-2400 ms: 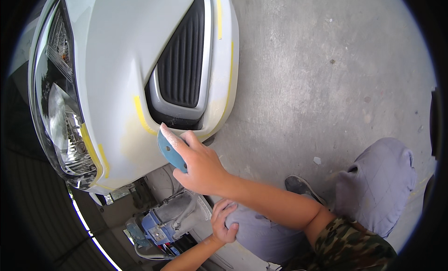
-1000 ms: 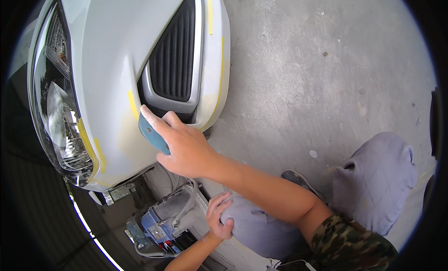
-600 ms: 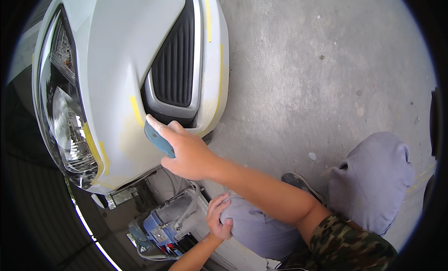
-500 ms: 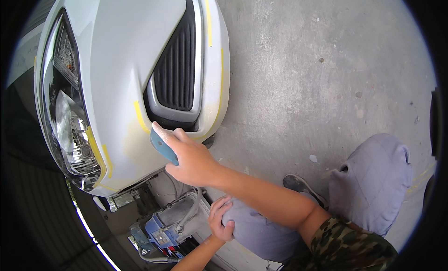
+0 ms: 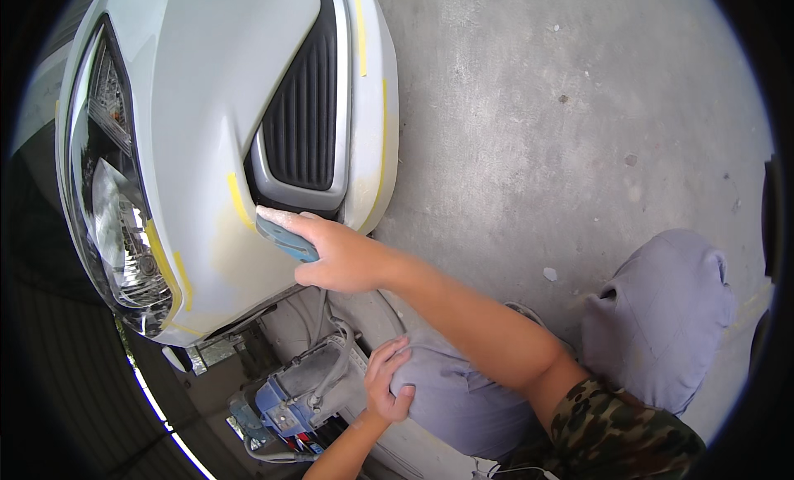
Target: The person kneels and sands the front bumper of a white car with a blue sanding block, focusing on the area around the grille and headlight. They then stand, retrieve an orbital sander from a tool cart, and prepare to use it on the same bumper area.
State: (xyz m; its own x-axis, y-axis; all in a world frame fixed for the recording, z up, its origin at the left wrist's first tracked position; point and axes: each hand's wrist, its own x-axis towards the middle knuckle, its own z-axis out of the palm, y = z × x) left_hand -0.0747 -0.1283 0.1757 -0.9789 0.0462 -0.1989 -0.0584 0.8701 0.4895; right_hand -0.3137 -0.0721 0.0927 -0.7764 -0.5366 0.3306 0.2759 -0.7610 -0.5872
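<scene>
My right hand [image 5: 343,255] is closed around a flat blue sanding block [image 5: 286,238], with the index finger stretched along its upper edge. The block lies against the white car bumper [image 5: 198,91], just below the corner of the black ribbed grille insert [image 5: 308,124]. What the block's underside looks like is hidden. A yellow tape strip [image 5: 239,200] runs on the bumper close to my fingertip, beside a pale yellowish patch. My left hand [image 5: 388,382] rests with fingers spread on my knee in grey trousers [image 5: 455,389], holding nothing.
A headlight [image 5: 124,199] edged with yellow tape [image 5: 165,261] is on the left. Below the bumper stands a blue-and-grey machine [image 5: 289,401] with a grey hose [image 5: 339,360]. Grey concrete floor [image 5: 529,133] stretches to the right. My other knee [image 5: 657,323] is at the right.
My right hand and the sanding block have moved slightly up and left along the bumper, and the block is tilted flatter. My left hand stays on the knee. The whole view has shifted a little.
</scene>
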